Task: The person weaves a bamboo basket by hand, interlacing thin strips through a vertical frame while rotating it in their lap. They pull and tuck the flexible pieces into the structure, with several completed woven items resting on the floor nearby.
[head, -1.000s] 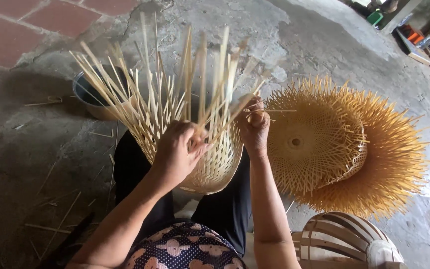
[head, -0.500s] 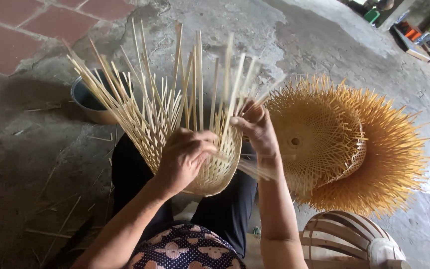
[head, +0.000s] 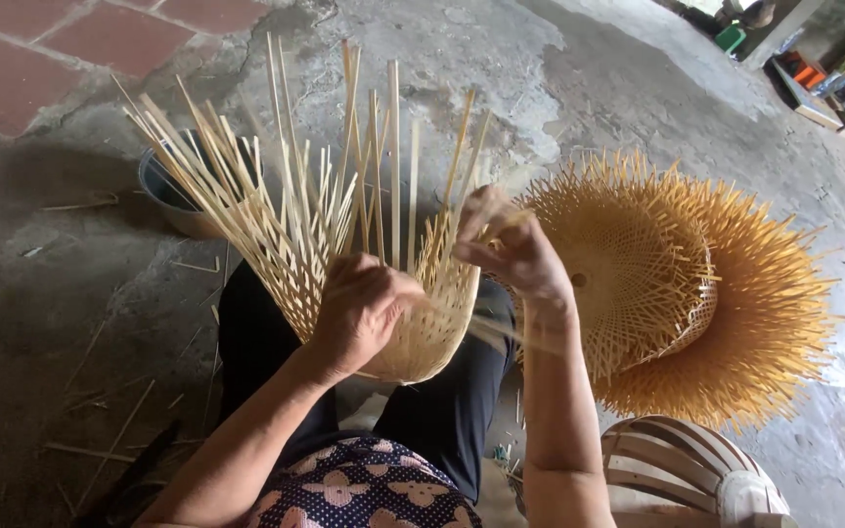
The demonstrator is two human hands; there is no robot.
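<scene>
While the grey concrete floor (head: 579, 68) is spreading out under everything, with red tiles (head: 100, 29) showing at its far left corner, a stack of finished woven baskets (head: 696, 284) is lying on it to the person's right, loose strip ends fanning out all round the rim. Between the two hands, a half-woven bamboo basket (head: 422, 332) is resting on the person's lap, against the black trousers (head: 442, 430), its rounded bottom pointing toward the body and its long pale strips (head: 286, 186) sticking up and spreading away. Behind those strips, a dark round bowl (head: 163, 191) is sitting on the floor, partly hidden. Near the lower right corner, a pale curved wooden frame (head: 687, 469) is showing only in part. Closing round the woven wall of the basket, the left hand (head: 364, 308) is gripping it from the near side. Pinching a thin strip at the basket's upper right edge, the right hand (head: 515, 254) is holding its fingers narrow and curled.
</scene>
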